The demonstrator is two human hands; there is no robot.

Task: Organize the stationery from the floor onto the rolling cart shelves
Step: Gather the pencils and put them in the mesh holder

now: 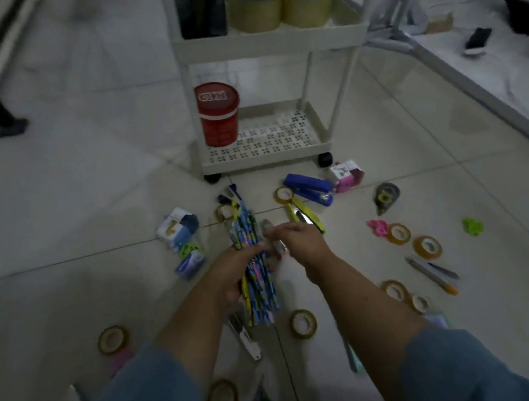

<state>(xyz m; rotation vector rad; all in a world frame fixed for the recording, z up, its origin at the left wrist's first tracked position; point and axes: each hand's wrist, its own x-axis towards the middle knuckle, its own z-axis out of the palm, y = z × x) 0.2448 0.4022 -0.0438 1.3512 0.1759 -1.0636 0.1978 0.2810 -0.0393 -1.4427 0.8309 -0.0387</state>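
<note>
The grip of the left hand (232, 271) is closed round a bundle of blue patterned pencils (244, 228), held over the pale tiled floor (100, 198) at mid-view. The grip of the right hand (300, 239) is narrowed to a pinch on a small greyish item (268, 229), too blurred to be named, just beside the bundle at its 3 o'clock. The white plastic rolling cart (263, 158) is seen at 12 o'clock. A red cylindrical tub (219, 114) is stood on its bottom shelf, with yellowish tape rolls (277, 7) and a black mesh holder (199, 6) above. A blue stapler (309, 188) lies on the floor at 1 o'clock.
</note>
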